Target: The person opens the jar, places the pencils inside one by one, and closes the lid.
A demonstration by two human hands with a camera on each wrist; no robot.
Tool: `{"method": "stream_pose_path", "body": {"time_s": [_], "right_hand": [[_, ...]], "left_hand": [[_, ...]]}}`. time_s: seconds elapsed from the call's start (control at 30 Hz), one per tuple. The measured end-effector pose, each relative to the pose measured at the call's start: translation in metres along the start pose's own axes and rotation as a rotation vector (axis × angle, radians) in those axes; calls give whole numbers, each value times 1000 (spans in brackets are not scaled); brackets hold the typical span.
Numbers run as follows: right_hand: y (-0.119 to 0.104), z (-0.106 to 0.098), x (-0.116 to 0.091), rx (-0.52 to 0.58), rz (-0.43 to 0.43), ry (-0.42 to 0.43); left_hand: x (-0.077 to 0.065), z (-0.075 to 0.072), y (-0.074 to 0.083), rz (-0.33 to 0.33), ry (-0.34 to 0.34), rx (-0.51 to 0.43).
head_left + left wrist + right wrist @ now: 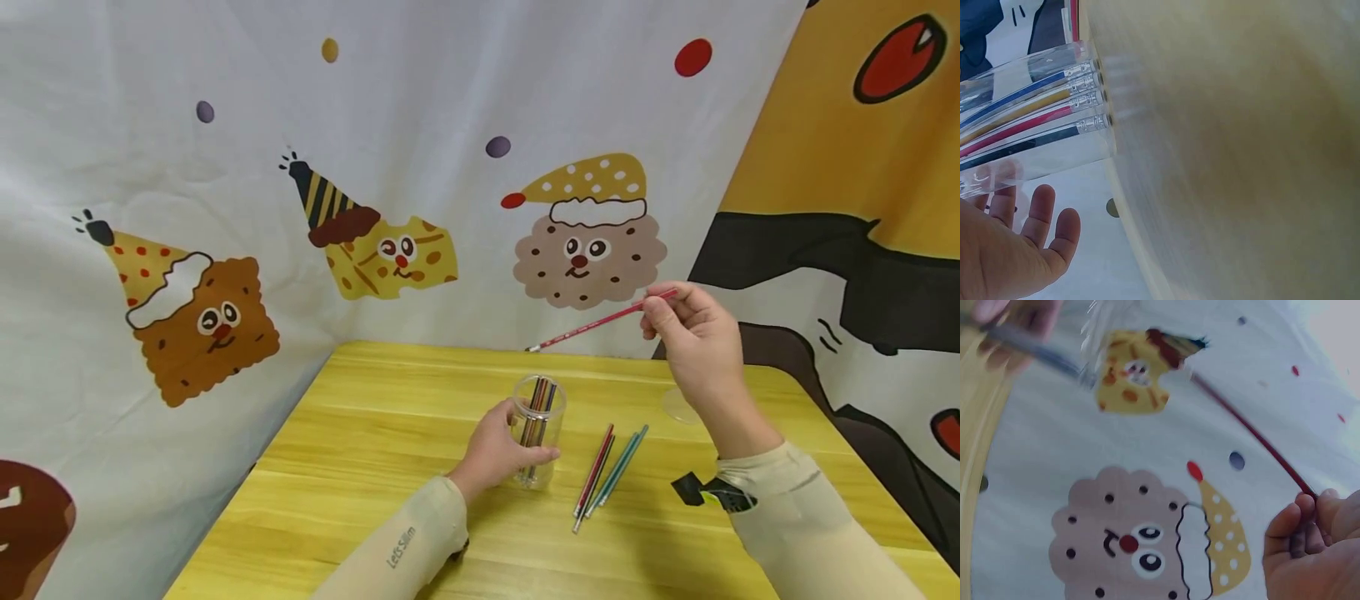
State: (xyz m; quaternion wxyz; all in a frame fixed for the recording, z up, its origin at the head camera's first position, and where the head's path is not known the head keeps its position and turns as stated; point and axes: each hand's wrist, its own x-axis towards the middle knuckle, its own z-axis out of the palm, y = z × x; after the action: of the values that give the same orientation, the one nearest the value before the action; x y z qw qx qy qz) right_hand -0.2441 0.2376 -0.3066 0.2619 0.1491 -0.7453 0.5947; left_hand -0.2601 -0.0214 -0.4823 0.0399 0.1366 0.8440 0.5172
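Observation:
My right hand [696,343] pinches a red pencil [588,327] near one end, between thumb and fingers. The pencil slants down to the left, its eraser end lowest, above the table's far edge and apart from the jar. With thumb in front, my left hand [495,450] holds a clear plastic jar [553,435] upright on the table. Inside stand several pencils [542,395]; in the left wrist view, blue, yellow, pink and dark pencils [1029,142] have their eraser ends at the jar's bottom. Right of the jar lie loose red, black and teal pencils [621,468].
A clear round lid [681,406] lies on the wooden table [360,417] at the far right, behind the right forearm. White cloth with cartoon figures [420,100] hangs along the table's far and left edges. A watch-like strap [723,493] is on the right wrist.

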Motion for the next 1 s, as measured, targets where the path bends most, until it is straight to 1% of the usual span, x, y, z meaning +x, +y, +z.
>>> {"method": "stream_pose_path", "body": {"time_s": [0.03,0.07,0.13,0.2,0.27,0.4,0.6,0.7,0.8,0.87,1.0], "right_hand": [[-2,3,-1,-2,-9,-15],[-3,5,-3,-30,-17,-39],[-1,10,-7,-160,-60,-98],[4,17,-12,-296,-135,-140],[11,26,-18,-364,-203,-177],[24,46,-30,-418,-316,-237],[41,67,-47,-447,-401,-313],[47,72,-52,-444,-406,-363],[50,75,-54,-416,-386,-404],[51,76,-54,-392,-358,-424],[49,75,-53,-384,-295,-449]], "left_hand": [[0,0,0,2,1,-4],[0,0,0,4,1,-6],[1,-1,0,5,0,-9],[2,-1,0,4,-3,-4],[2,-1,0,6,-6,-1],[3,-1,1,12,-11,6],[2,0,1,33,-15,12],[1,0,0,41,-20,2],[2,0,-2,49,-32,-5],[2,0,-3,47,-36,-8],[2,0,-4,36,-45,-14]]}}
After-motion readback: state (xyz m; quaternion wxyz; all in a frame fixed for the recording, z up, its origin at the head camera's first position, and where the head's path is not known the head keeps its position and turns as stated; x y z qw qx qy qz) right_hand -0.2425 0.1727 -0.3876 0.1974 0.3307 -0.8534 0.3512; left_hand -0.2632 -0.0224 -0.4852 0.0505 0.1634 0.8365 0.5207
